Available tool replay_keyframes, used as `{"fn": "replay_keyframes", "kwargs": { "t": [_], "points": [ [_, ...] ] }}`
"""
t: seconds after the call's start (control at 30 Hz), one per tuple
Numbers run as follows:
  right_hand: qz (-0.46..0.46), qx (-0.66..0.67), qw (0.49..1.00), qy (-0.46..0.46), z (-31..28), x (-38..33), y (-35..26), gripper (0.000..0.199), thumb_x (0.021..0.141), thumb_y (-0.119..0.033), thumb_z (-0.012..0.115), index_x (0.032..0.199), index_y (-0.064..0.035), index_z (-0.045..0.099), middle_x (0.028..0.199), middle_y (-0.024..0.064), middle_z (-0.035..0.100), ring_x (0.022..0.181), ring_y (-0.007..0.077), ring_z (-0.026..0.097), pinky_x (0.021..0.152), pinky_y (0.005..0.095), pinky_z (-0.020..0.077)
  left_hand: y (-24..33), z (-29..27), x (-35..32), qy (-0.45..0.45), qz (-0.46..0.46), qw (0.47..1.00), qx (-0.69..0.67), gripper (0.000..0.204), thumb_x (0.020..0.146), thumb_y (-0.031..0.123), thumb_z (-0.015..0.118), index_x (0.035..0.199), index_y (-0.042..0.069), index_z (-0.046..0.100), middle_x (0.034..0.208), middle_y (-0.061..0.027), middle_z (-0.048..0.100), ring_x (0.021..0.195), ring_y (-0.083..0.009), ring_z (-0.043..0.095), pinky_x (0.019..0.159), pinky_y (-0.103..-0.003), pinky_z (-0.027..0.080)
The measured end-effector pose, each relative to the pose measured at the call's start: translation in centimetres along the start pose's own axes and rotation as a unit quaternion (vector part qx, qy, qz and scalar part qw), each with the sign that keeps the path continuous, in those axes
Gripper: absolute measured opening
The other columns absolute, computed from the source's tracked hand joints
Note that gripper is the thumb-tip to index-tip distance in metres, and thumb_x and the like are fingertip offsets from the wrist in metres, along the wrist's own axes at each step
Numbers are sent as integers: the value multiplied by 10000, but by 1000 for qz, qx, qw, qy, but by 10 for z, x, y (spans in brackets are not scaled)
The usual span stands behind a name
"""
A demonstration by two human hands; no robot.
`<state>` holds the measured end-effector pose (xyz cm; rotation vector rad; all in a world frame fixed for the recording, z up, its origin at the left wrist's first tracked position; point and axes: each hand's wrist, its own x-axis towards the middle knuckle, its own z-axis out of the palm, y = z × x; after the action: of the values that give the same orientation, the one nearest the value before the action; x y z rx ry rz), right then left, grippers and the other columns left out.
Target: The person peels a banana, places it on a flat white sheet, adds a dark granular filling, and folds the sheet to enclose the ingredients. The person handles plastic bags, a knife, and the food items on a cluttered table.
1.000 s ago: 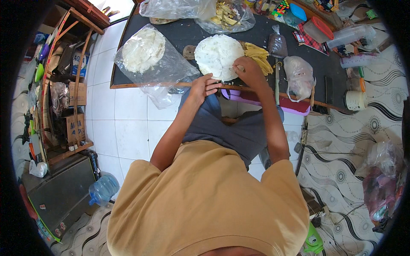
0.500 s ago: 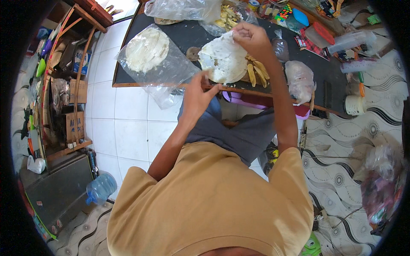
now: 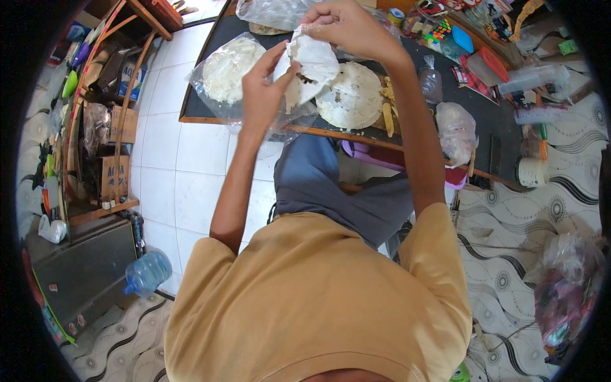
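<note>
A thin white pastry wrapper, torn with a ragged hole, hangs between my hands above the table. My right hand pinches its upper edge. At its left side, the thumb and fingers of my left hand close on the wrapper. Just below and to the right, another round wrapper with small holes lies flat near the table's front edge. Beside it are yellow banana strips, partly hidden by my right forearm. To the left, a round stack of wrappers rests on a clear plastic bag.
The dark tabletop has a wooden front edge. More plastic bags lie at its back. A tied bag sits right of my forearm, with a puzzle cube and red-lidded container beyond. A wooden rack stands left.
Both hands have moved up and left, lifting a wrapper off the one beneath, which now lies exposed. My left hand has closed on the lifted wrapper's side. The view has shifted slightly.
</note>
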<state>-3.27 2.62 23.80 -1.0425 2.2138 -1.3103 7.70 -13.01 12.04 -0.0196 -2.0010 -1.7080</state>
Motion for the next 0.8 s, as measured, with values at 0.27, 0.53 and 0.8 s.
{"fn": "replay_keyframes", "kwargs": {
  "t": [0.27,0.53,0.8],
  "points": [
    [-141,-105,984,0,18,82,18,196,844,-145,641,918,28,697,736,111,679,673,162,610,631,313,482,0,-84,49,-44,-91,993,68,295,956,224,618,1113,-13,696,858,-10,689,787,-48,589,707,-223,471],
    [-231,-116,957,131,65,58,60,197,896,-164,654,1002,-2,690,1003,107,699,929,250,657,842,343,501,-3,-109,28,-51,46,966,248,322,881,52,579,1187,68,678,1108,-112,705,1040,-219,654,920,-314,486],
    [-178,-206,958,85,153,-35,130,193,831,-159,654,981,-53,713,1109,104,642,1087,277,563,952,397,430,-74,-98,-78,-192,56,906,373,544,810,0,610,1337,131,571,1452,-116,476,1364,-315,409,1149,-476,287]
  ]
}}
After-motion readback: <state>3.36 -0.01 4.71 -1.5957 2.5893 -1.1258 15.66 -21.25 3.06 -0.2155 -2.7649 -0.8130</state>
